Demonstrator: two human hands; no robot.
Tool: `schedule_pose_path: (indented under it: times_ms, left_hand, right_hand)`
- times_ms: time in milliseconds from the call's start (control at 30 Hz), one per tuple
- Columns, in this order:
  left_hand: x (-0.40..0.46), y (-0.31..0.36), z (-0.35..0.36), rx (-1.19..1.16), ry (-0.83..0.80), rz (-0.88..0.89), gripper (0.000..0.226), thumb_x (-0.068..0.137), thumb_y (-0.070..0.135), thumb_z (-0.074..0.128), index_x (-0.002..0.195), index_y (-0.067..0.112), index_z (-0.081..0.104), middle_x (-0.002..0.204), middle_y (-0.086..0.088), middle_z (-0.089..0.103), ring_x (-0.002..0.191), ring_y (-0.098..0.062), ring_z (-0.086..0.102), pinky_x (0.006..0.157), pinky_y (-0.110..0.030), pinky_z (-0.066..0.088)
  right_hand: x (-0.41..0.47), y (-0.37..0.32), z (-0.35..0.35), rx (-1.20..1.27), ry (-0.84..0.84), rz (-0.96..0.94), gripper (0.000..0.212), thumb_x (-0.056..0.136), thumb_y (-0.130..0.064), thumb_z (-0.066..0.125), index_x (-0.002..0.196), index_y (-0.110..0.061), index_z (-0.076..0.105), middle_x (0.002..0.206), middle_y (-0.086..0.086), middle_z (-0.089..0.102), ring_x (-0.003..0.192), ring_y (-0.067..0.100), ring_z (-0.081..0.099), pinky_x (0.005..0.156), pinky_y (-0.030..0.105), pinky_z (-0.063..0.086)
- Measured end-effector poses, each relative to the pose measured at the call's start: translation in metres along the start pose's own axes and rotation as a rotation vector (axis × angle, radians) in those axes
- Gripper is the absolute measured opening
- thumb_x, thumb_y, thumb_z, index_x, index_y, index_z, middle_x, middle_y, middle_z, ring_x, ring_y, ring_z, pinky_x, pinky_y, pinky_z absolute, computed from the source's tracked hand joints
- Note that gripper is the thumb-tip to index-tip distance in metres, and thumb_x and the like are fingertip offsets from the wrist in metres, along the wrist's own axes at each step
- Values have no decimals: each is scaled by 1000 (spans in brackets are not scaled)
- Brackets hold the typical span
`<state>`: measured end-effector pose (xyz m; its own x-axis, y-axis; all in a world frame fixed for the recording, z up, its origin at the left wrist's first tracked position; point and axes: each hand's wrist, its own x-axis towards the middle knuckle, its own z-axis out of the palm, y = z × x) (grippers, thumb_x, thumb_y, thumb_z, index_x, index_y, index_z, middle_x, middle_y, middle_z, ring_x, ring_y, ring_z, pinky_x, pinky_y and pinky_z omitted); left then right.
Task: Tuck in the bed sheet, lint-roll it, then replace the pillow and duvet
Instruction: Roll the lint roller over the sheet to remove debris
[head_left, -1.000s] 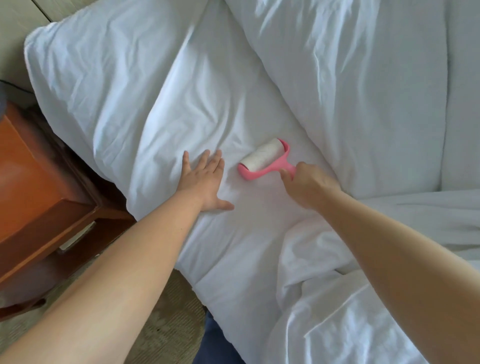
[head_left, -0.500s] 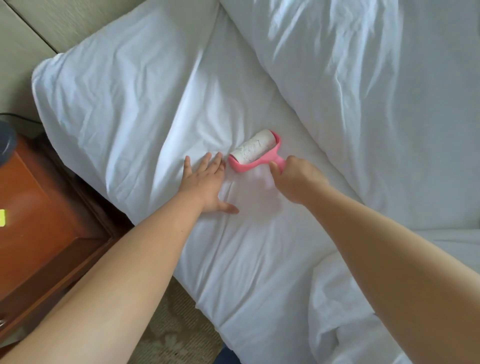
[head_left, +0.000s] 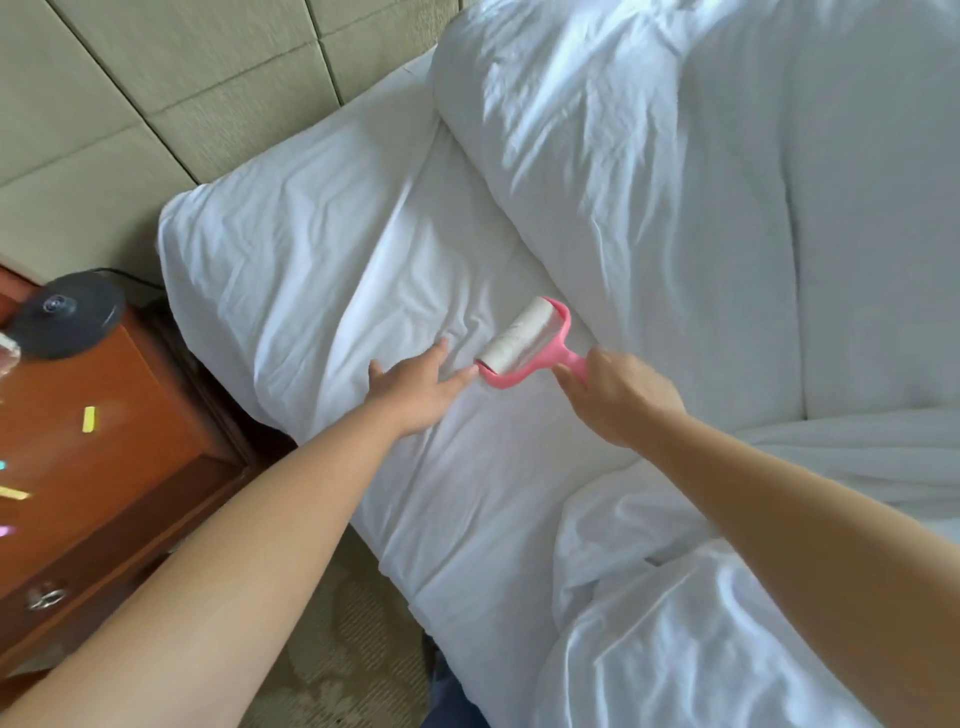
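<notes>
Pink plastic frames the lint roller (head_left: 524, 343), whose handle is gripped by the right hand (head_left: 621, 397) with the fingers curled round it. The white roll is laid on the bed sheet (head_left: 467, 493), just beside the fingertips of the left hand (head_left: 415, 387), which is pressed flat on the sheet with fingers straight and spread. Compared with half a second ago, the roller is seen further toward the pillow (head_left: 301, 270) end, and the roll now nearly touches the left forefinger; contact cannot be confirmed at this angle. More of the padded wall (head_left: 156, 83) and the bedside cabinet has been brought into view since then. The duvet (head_left: 727, 218) is bunched along the right side of the bed, with another fold heaped near the right forearm. On the wooden cabinet tabletop (head_left: 130, 431) a dark round base (head_left: 67, 314) with a cord is stood, and a few small coloured strips are scattered, blurred. A drawer with a metal pull (head_left: 47, 597) is seen closed, so its contents are hidden.
</notes>
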<state>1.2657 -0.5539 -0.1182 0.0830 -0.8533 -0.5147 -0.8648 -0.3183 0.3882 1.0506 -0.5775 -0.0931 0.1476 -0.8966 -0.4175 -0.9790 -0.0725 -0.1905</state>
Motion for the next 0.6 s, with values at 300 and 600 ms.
schedule_pose_path:
  times_ms: [300,600]
  left_hand:
    - [-91,84,-58,-957,380,139,12,97,14,52,96,11,63,86,-4,63,82,-15,60,63,-6,46]
    - [-165,109,-101,-1238,305,178,13,94,13,56,90,19,66,69,12,69,68,-2,63,87,-26,47]
  right_hand:
    - [-75,20,-85,72,339,-268,35,96,-48,38,89,-13,35,69,4,46,67,35,52,52,34,26]
    - [-124,23,-133,117,500,-405,32,95,-41,44,89,-12,36,62,4,43,56,30,40,46,33,19]
